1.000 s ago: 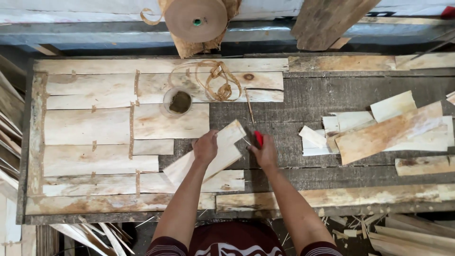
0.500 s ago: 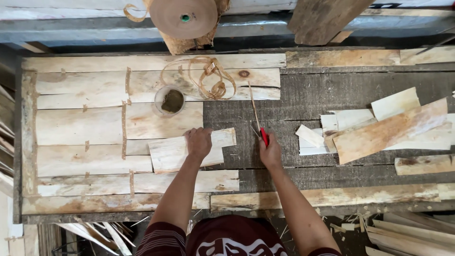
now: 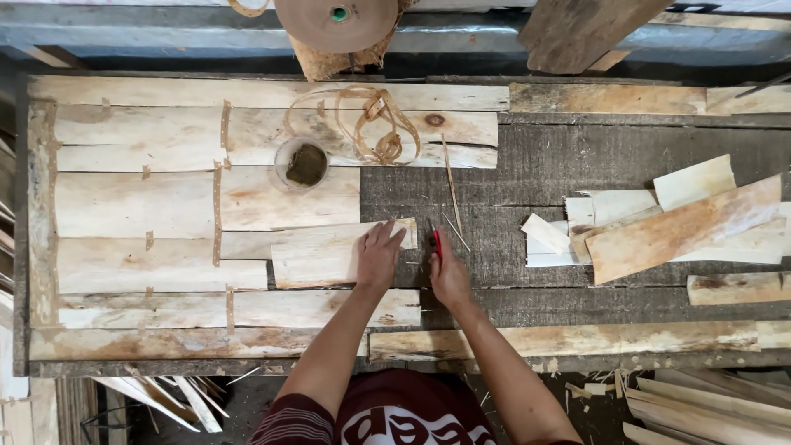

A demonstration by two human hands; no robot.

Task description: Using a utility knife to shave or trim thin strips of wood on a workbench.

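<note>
Veneer strip laid into a patchwork sheet on the bench.
The strip is pressed flat by the open left hand; a red-handled tool, probably a knife, is gripped by the right hand; loose offcuts remain unjoined.

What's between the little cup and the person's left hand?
In the head view, only pale wood veneer sheets lie between the cup and the left hand.

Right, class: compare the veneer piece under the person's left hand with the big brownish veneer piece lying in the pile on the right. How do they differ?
The veneer piece under the left hand is pale; the brownish piece in the pile is darker and tan.
The pale piece lies nearly level among the joined sheets; the brownish one is tilted, right end up.
The left hand presses the pale piece; nothing touches the brownish one, which rests on other offcuts.
Both are thin, roughly rectangular wood sheets.
</note>
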